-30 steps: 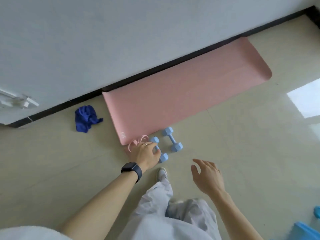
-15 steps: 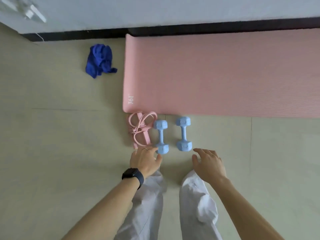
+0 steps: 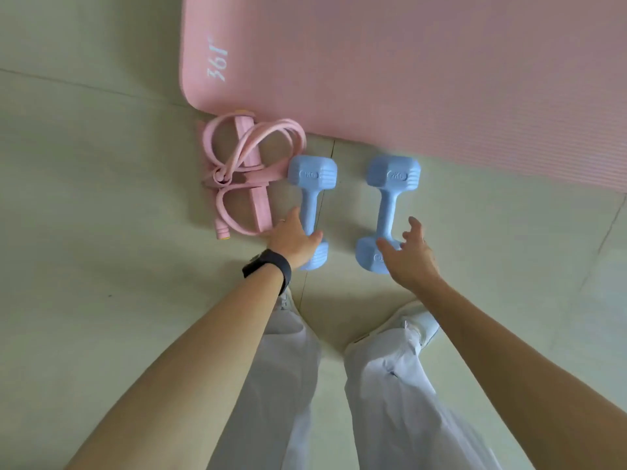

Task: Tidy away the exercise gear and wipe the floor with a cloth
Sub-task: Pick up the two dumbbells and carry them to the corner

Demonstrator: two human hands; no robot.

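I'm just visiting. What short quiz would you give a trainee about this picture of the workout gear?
1. True or false: the left dumbbell and the right dumbbell lie on the floor, off the pink mat.
2. What lies beside the left dumbbell? A pink pull rope; B foam roller; C water bottle.
3. Which wrist wears the black watch?
Key: 1 true; 2 A; 3 left.

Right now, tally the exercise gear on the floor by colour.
Blue: 2, the left dumbbell and the right dumbbell
Pink: 2, the mat and the rope bundle
Total: 4
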